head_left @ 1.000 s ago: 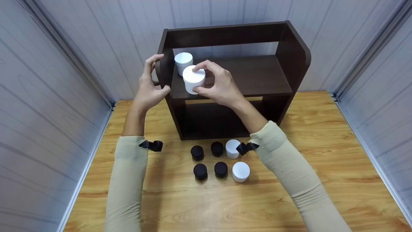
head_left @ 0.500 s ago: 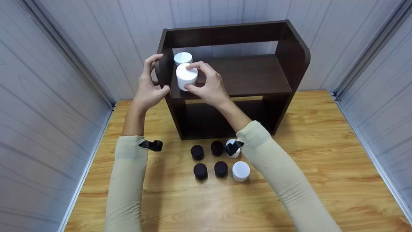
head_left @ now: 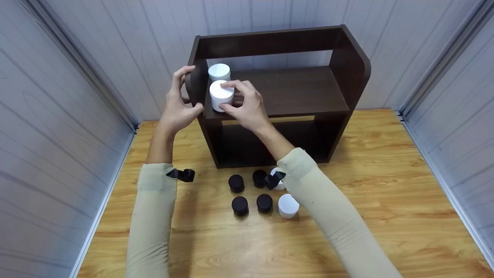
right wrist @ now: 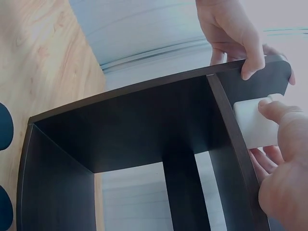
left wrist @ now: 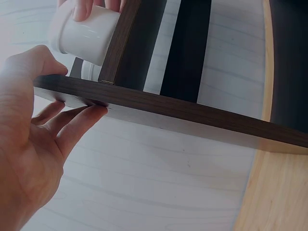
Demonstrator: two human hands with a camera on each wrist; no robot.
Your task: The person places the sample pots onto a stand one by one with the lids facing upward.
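A small white jar (head_left: 221, 95), round with a flat lid, stands at the left front of the dark shelf (head_left: 301, 90). The right hand (head_left: 247, 106) curls round it, arm reaching forward over the counter (head_left: 386, 185); the left hand (head_left: 178, 104) grips the shelf's left side panel

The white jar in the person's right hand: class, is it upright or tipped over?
Upright. The white jar shows its flat lid on top, on the shelf front edge, with the right hand pinching it.
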